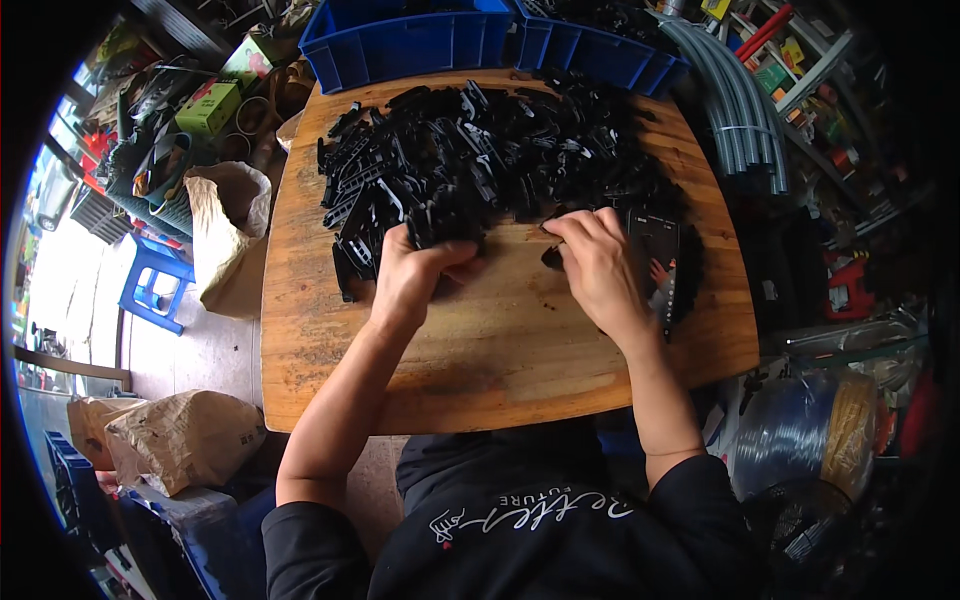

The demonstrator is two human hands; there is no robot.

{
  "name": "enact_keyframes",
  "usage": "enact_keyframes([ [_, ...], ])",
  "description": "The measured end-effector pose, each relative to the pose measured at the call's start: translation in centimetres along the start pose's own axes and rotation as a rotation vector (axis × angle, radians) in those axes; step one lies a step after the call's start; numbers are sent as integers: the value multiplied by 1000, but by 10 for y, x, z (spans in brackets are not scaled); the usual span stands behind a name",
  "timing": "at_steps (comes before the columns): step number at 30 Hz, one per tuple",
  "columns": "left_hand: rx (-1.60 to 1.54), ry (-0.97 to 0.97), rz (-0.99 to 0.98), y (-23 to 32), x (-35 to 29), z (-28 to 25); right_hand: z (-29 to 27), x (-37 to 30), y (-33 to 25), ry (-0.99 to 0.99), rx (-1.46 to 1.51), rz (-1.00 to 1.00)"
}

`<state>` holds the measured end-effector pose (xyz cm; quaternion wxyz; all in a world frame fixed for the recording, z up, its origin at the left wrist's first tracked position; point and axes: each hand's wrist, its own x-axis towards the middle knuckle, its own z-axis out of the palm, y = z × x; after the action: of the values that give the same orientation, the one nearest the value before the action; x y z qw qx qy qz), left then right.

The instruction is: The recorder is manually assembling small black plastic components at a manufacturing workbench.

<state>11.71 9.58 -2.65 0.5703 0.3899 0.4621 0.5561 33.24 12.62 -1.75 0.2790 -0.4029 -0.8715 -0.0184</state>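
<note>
A large heap of black plastic parts (pixel 480 150), many long and ribbed, covers the far half of the wooden table (pixel 480 370). My left hand (pixel 408 280) is closed around several black plastic parts (pixel 440 218) at the heap's near left edge; its thumb and fingertips are slightly smeared by motion. To the right, my right hand (pixel 600 265) is closed in a pinch, fingertips pointing left. A small dark piece (pixel 552 258) shows below those fingertips, its shape partly hidden. Right beside that hand lies a flat black printed package (pixel 655 245), partly covered by the wrist.
Two blue plastic bins (pixel 410 45) stand at the table's far edge, the right one (pixel 600 50) holding black parts. Coiled grey tubing (pixel 735 110) hangs at the far right. Left of the table are a paper sack (pixel 228 235) and a blue stool (pixel 158 285). A clear tubing roll (pixel 790 440) sits lower right.
</note>
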Motion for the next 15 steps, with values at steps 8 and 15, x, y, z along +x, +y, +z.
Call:
enact_keyframes([
  [8,-130,-76,-84,-9,7,2,25,-13,6,-68,182,29],
  [15,-12,-75,-93,-14,1,4,-10,-2,-15,-100,827,123],
])
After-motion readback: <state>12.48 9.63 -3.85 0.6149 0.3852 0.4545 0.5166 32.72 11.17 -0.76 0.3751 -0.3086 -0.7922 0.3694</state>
